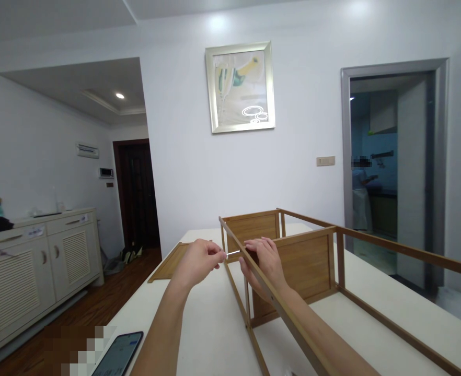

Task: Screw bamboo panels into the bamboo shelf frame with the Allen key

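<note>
My left hand (205, 259) is closed in a pinch on a thin, shiny metal rod, which looks like a hex key (232, 253). Its far tip meets the near upper rail of a brown wooden shelf frame (277, 303). Around that same rail, just right of the tip, my right hand (267, 261) is wrapped, with its thumb on the left side and its fingers over the top. The frame lies on its side on the white table (203, 334), and two wooden shelf panels (301, 263) stand upright between its rails. Any screw at the tip is too small to see.
A loose wooden panel (170, 263) lies on the table's left side. Near the front left edge is a phone (118, 354). A white cabinet (38, 266) stands at the left wall. Through the doorway at right, a person (360, 193) stands in another room.
</note>
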`<state>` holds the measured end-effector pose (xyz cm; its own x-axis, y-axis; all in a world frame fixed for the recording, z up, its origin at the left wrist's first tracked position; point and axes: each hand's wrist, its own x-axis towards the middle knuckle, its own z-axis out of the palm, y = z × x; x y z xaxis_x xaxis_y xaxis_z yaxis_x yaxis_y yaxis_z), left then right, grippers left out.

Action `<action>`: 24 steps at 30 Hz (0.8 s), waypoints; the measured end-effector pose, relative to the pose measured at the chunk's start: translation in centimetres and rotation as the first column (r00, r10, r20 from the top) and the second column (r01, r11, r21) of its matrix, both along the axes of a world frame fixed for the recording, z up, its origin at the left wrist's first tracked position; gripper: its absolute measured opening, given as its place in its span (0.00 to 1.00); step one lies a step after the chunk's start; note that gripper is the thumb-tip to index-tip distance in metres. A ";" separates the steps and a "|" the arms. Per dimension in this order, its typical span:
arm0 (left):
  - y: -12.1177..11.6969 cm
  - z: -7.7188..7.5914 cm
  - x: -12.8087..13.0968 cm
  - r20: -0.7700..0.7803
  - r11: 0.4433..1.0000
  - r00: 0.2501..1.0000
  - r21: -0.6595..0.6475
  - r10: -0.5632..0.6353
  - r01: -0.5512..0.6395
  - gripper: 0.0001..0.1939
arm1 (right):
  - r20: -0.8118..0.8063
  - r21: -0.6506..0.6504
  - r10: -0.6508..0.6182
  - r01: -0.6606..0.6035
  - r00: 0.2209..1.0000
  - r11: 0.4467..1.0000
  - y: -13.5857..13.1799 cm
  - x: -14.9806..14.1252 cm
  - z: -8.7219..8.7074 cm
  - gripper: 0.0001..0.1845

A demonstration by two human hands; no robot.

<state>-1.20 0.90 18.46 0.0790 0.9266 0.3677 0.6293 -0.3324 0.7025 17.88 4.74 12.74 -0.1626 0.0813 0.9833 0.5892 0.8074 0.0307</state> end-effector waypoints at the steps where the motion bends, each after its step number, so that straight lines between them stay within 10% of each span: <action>1: -0.1 0.0 0.0 -0.052 0.999 0.998 0.046 0.027 -0.025 0.15 | -0.001 0.000 0.001 -0.001 1.000 1.000 0.0 0.0 0.0 0.11; 10: -1.1 0.5 0.4 -0.192 0.972 0.975 0.227 0.110 -0.064 0.16 | 0.002 -0.001 -0.007 0.007 1.000 1.000 0.0 0.0 0.0 0.12; 18: 0.3 -0.2 -0.5 0.316 0.965 0.947 -0.223 -0.064 0.140 0.29 | 0.003 -0.011 0.001 -0.001 1.000 1.000 -0.1 0.0 0.0 0.11; 24: 0.2 -0.6 -0.8 0.349 0.909 0.932 -0.348 -0.101 0.229 0.33 | 0.000 -0.004 -0.004 0.004 1.000 1.000 -0.1 -0.1 0.0 0.10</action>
<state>-2.04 1.11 17.82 0.1820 0.9830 0.0250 0.3119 -0.0819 0.9466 17.82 4.65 12.78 -0.1624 0.0854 0.9830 0.5921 0.8053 0.0279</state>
